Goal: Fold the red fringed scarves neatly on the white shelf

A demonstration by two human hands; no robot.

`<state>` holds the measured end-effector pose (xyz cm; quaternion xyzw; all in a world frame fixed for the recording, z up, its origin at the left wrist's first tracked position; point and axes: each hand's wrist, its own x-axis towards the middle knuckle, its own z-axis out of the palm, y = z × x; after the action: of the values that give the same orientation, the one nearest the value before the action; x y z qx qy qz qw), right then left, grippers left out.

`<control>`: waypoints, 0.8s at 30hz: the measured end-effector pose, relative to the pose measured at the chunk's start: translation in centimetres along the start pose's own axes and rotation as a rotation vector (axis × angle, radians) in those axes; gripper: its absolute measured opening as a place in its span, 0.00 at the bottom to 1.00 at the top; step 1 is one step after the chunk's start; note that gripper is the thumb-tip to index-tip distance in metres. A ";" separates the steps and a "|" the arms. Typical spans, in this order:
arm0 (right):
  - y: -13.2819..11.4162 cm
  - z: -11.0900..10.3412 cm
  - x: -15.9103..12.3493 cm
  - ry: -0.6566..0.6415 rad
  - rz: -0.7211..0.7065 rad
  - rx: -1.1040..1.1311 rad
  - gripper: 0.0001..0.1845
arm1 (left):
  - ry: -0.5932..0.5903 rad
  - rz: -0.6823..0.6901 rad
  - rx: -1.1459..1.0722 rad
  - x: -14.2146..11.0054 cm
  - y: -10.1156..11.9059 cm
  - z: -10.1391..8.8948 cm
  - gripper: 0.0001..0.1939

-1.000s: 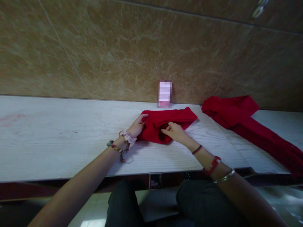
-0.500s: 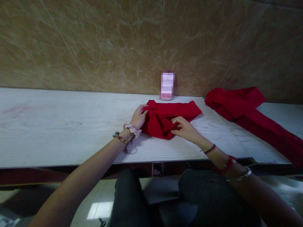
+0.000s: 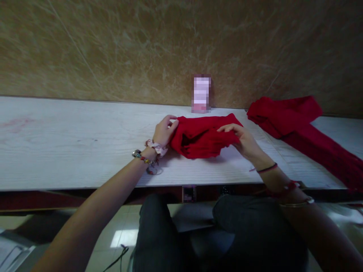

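Note:
A folded red cloth (image 3: 202, 138) is held a little above the white table (image 3: 70, 143), in front of me. My left hand (image 3: 163, 130) pinches its left end with closed fingers. My right hand (image 3: 244, 139) grips its right end, fingers curled over the top edge. The cloth sags between both hands. Bracelets and a hair tie sit on my wrists.
A second red cloth (image 3: 297, 126) lies spread along the table's right side, trailing toward the right edge. A small blurred pink-white item (image 3: 201, 94) stands against the brown marbled wall. My dark-trousered knees are below the table's front edge.
My right hand moved from the cloth's middle to its right end. Both hands have raised the cloth, which now bunches and hangs between them instead of lying flat.

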<state>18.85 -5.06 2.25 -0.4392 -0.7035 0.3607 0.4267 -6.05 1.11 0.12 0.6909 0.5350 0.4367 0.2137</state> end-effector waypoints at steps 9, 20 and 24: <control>0.8 -2.5 -1.5 -0.482 -0.137 -0.476 0.19 | -0.167 0.108 0.117 -0.2 0.6 -0.3 0.17; 2.1 -2.4 0.3 0.022 0.057 -0.586 0.11 | -0.339 -0.134 -0.319 0.4 0.1 -0.8 0.16; 4.0 -1.8 1.6 0.265 0.127 -0.667 0.18 | -0.343 -0.025 -0.007 0.5 -0.3 -1.3 0.16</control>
<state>21.37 -1.89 -0.18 -0.6400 -0.6923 0.0773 0.3242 -7.24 1.40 0.74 0.7478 0.4978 0.3116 0.3097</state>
